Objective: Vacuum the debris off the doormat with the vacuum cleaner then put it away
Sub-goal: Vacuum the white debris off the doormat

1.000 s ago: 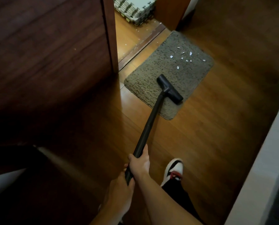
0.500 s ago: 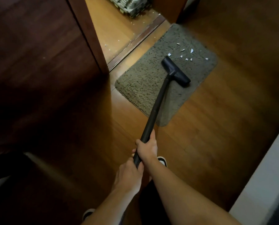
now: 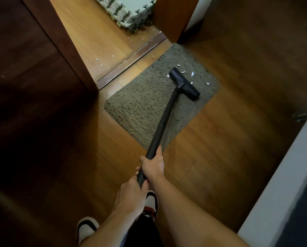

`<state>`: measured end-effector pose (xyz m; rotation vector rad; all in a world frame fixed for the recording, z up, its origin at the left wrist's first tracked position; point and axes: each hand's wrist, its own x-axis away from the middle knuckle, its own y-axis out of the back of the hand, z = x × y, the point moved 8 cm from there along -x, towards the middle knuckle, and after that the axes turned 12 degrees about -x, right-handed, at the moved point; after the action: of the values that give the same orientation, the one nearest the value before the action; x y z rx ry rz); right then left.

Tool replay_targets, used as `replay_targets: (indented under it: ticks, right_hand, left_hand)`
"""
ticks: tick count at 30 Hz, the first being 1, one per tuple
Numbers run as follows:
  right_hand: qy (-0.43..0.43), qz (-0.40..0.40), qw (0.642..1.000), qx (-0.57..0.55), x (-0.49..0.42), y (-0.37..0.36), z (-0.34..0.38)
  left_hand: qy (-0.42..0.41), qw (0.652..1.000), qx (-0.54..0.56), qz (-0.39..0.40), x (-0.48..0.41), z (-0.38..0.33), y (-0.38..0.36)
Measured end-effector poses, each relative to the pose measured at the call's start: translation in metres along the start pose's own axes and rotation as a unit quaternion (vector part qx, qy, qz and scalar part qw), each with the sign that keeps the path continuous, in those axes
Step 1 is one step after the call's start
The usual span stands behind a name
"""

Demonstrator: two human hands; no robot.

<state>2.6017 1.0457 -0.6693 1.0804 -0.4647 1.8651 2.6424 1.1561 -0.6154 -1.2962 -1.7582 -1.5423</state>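
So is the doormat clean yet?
Not yet: white debris lies on the doormat beside the vacuum head.

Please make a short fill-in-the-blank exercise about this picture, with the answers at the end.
1. The black vacuum nozzle rests on the grey shaggy ____.
2. Both the left hand and the right hand grip the long black ____.
3. The small scraps of debris beside the nozzle are ____ in colour.

Answers: doormat; tube; white
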Motion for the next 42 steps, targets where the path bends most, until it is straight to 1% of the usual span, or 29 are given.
replay_targets:
  ticks: [7,11,15,18,24,29,35,42]
  right_hand:
    - [-0.014,0.0,1.0,0.001,0.027,-0.023,-0.024]
    - [-0.012,-0.002,1.0,-0.005,0.049,-0.046,-0.045]
    - [-0.023,0.009,0.999,-0.027,0.073,-0.078,-0.071]
    - [-0.023,0.012,0.999,-0.032,0.089,-0.101,-0.084]
    - [-0.031,0.04,0.998,-0.036,0.109,-0.143,-0.091]
    - [-0.024,0.038,0.998,-0.04,0.103,-0.159,-0.083]
    - [0.01,0.022,0.998,-0.054,0.063,-0.147,-0.055]
    - [0.023,0.004,1.0,-0.014,0.01,-0.11,-0.023]
  left_hand:
    - [0.004,1.0,-0.003,0.017,0.018,0.037,0.003]
    - [0.015,0.999,-0.009,0.037,0.033,0.072,0.008]
    - [0.016,0.999,-0.011,0.031,0.049,0.113,0.019]
    - [0.018,0.999,-0.017,0.04,0.057,0.142,0.025]
    - [0.024,0.999,0.027,0.029,0.066,0.177,0.048]
    - [0.01,0.999,0.023,0.02,0.059,0.177,0.065]
    - [-0.001,1.0,0.005,-0.001,0.029,0.145,0.072]
    - [0.03,0.999,-0.006,0.036,-0.012,0.097,0.058]
